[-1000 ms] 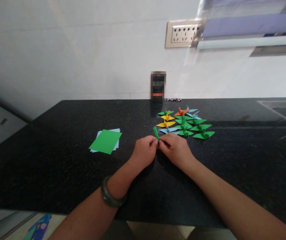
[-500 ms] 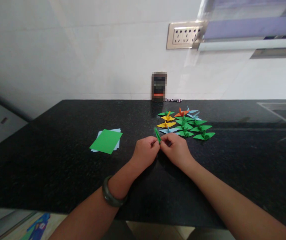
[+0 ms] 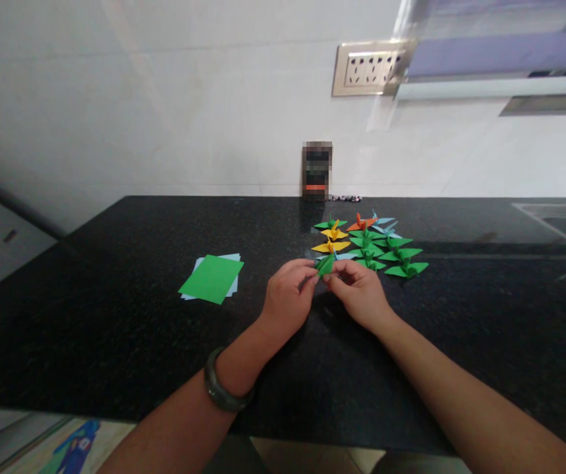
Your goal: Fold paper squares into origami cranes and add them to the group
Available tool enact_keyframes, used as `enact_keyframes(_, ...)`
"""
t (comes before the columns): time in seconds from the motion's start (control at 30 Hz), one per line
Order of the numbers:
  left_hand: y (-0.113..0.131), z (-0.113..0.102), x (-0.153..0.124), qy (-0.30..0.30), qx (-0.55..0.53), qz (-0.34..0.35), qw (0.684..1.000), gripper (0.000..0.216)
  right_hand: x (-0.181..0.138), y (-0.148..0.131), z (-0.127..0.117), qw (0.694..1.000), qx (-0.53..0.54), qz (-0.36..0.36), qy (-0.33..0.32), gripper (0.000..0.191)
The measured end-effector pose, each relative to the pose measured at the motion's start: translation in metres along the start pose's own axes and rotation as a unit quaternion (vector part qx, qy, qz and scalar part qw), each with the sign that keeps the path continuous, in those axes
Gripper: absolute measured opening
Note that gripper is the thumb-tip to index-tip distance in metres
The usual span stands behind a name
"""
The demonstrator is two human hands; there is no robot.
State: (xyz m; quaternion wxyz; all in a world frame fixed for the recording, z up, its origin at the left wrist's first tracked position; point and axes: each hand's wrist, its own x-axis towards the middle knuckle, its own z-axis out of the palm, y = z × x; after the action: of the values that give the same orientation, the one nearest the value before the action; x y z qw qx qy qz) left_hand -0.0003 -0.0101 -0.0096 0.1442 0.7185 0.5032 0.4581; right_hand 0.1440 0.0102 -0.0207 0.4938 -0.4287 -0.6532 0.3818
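Observation:
A small piece of folded green paper [image 3: 325, 266] is held up between my two hands, above the dark countertop. My left hand [image 3: 290, 289] pinches its left side between thumb and fingers. On the other side, my right hand [image 3: 360, 289] grips the paper's right edge with thumb and forefinger. Just beyond my fingers stand several folded paper cranes in rows: yellow cranes [image 3: 331, 246], green cranes [image 3: 407, 264], an orange crane [image 3: 361, 223] and light blue cranes [image 3: 385, 228]. My right hand partly hides the nearest light blue one.
Left of my hands lies a stack of square paper [image 3: 212, 280], green on top with light blue beneath. A pixelated dark upright object [image 3: 317, 171] leans at the wall, a beaded string [image 3: 346, 198] beside it. The black countertop [image 3: 114, 316] ends at a front edge near my forearms.
The green folded paper has turned from a narrow, edge-on strip to a wider face. My hands have moved slightly apart, the right one shifting a little to the right.

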Motion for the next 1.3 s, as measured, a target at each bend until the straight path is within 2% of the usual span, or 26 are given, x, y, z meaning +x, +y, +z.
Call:
enact_keyframes(0.1,0.0,-0.002,0.001,-0.006,-0.009,0.012,1.0,0.013,0.002,0.0,-0.006,0.999,0.03,-0.001,-0.033,0.006)
enact_keyframes(0.23,-0.001,-0.001,0.001,-0.022,-0.024,0.006,0.999,0.011,0.002,0.003,-0.009,0.998,0.047,-0.002,-0.046,0.007)
enact_keyframes(0.43,0.0,0.002,-0.001,0.014,-0.014,0.007,1.0,0.01,0.003,0.005,-0.006,0.997,0.064,0.018,-0.039,0.008)
enact_keyframes(0.6,0.0,0.004,-0.002,0.038,-0.04,-0.039,0.998,0.008,0.002,0.001,-0.003,0.996,0.083,0.034,-0.03,0.009)
enact_keyframes(0.73,0.001,0.006,-0.003,0.039,-0.103,-0.067,0.992,0.008,0.002,0.001,-0.002,0.995,0.09,0.048,-0.013,0.012)
enact_keyframes(0.97,0.0,0.007,0.002,0.014,-0.291,-0.198,0.936,0.022,0.001,0.001,-0.003,0.992,0.106,0.067,-0.015,0.014)
enact_keyframes(1.13,-0.005,0.008,0.003,-0.009,-0.271,-0.23,0.935,0.017,-0.001,-0.002,-0.002,0.991,0.109,0.078,-0.031,0.015)
enact_keyframes(1.3,-0.005,0.008,0.002,-0.007,-0.197,-0.204,0.959,0.013,-0.003,0.001,0.004,0.989,0.129,0.067,-0.031,0.021)
